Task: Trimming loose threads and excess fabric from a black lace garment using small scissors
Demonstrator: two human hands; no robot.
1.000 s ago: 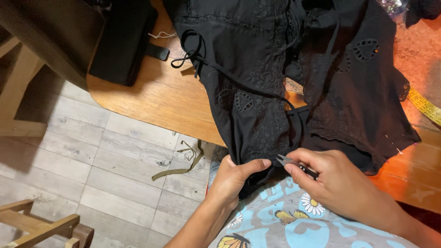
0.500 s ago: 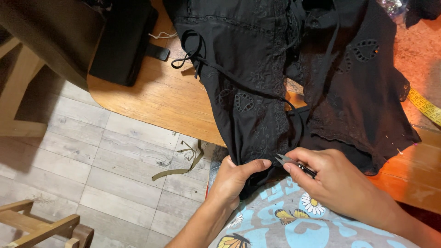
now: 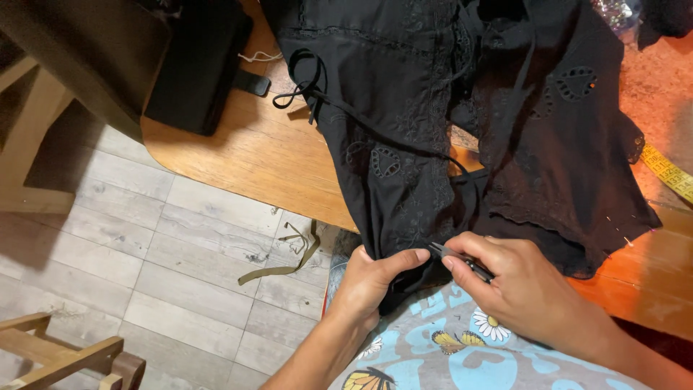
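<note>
The black embroidered garment (image 3: 462,144) lies spread over the wooden table (image 3: 238,155), w/ its lower hem hanging off the near edge down to the person's lap. The left hand (image 3: 372,278) is closed on a fold of that hem, thumb on top, pinching it taut. The right hand (image 3: 516,285) grips a small dark metal tool (image 3: 458,260), prob. a seam ripper or snips, its tip right at the cloth beside the left thumb. Looks to me like stitch-picking along the hem is the step in hand; the next bit calls for a fine nudge of the tip under one thread w/o catching the fabric. A black cord (image 3: 303,83) loops off the garment near the table's middle. A black case (image 3: 198,61) sits at the far left corner, shut, contents unseen. A yellow tape measure (image 3: 668,173) lies at the right edge. An olive strap scrap (image 3: 285,260) lies on the floor tiles.
</note>
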